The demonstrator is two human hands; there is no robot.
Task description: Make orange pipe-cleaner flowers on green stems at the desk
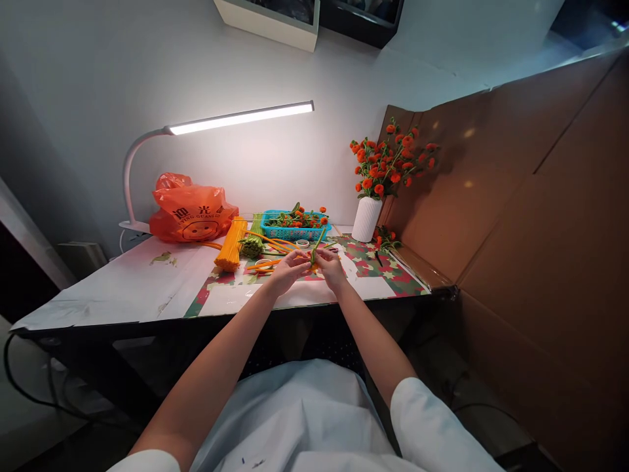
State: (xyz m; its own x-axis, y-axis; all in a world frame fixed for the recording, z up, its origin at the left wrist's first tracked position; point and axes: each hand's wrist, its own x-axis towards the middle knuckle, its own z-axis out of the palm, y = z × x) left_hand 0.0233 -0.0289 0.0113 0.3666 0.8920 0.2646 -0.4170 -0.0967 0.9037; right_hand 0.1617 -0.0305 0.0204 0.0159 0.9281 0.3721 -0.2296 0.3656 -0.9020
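Note:
Over the front part of the table, my left hand and my right hand meet with their fingertips close together. Both are closed on a green fuzzy stem, which looks like a pipe cleaner and points up and slightly right. Some orange shows at its lower end, largely hidden by my fingers. Loose orange pipe cleaners lie beside my left hand. Further left are a thick bundle of orange pipe cleaners and a green bundle. A roll of tape lies just behind my hands.
A turquoise basket of orange flowers stands behind. At right are a white vase with orange flowers and a tall cardboard panel. An orange plastic bag and a lit lamp are at left.

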